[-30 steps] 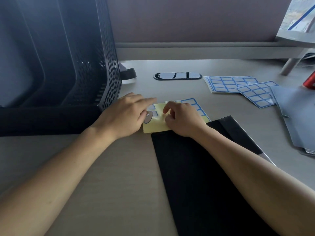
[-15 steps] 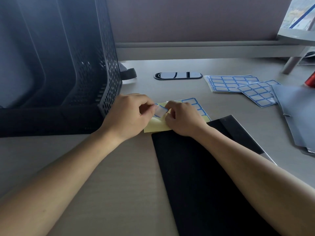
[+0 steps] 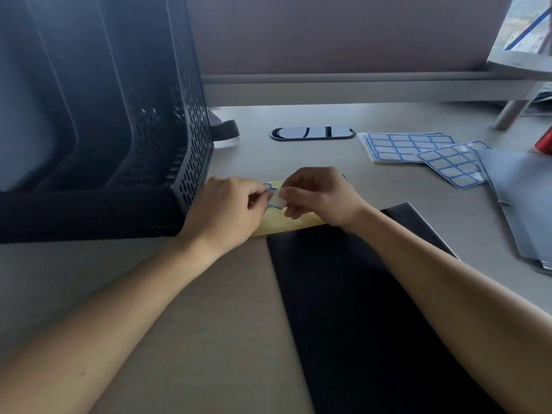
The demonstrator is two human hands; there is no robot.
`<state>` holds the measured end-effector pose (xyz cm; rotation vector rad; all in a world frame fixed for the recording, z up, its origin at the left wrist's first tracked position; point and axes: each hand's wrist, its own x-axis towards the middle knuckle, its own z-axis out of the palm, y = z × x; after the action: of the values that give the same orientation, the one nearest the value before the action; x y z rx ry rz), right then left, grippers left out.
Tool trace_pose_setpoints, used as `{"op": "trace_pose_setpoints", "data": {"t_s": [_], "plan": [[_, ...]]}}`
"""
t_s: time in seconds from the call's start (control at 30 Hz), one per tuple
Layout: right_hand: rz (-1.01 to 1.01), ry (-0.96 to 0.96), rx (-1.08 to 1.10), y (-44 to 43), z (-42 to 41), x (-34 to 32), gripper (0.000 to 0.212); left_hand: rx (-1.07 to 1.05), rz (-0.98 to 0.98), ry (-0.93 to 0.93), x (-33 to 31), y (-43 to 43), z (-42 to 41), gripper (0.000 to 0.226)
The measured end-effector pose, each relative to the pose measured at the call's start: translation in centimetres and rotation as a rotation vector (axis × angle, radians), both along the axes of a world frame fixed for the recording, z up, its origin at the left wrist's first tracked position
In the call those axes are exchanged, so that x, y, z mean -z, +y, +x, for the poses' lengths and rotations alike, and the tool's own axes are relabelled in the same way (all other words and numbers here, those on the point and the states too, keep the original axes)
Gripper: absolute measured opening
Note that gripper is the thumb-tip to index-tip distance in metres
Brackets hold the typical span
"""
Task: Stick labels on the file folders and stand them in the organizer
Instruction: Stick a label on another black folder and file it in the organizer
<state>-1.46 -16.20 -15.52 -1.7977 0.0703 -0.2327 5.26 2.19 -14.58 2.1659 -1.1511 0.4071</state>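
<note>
Right hand (image 3: 324, 198) and left hand (image 3: 225, 212), fingers curled, both pinch one blue-edged label (image 3: 276, 200) just above its yellow backing sheet (image 3: 288, 224). Step judged: peeling. Next move: set the label squarely on the black folder (image 3: 358, 294), flat on the surface. Organizer (image 3: 143, 121) stands left.

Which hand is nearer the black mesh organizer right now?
Left. The left hand lies just beside the near right corner of the organizer; the right hand is farther right, across the label both hands pinch.
</note>
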Motion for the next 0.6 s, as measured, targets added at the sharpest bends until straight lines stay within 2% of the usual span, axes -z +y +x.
{"op": "trace_pose_setpoints", "data": {"t_s": [0.1,0.37,0.6], "plan": [[0.065,0.016,0.013,-0.26,0.11,0.02,0.012,-0.012,-0.033,0.066,0.15,-0.13,-0.04,0.025],[0.204,0.070,0.034,-0.59,0.18,-0.18,0.010,-0.037,-0.171,0.604,0.19,-0.70,0.02,0.017],[0.333,0.087,0.025,-0.96,-0.10,-0.48,0.013,-0.003,-0.289,0.814,-0.27,-0.94,-0.43,0.008]]}}
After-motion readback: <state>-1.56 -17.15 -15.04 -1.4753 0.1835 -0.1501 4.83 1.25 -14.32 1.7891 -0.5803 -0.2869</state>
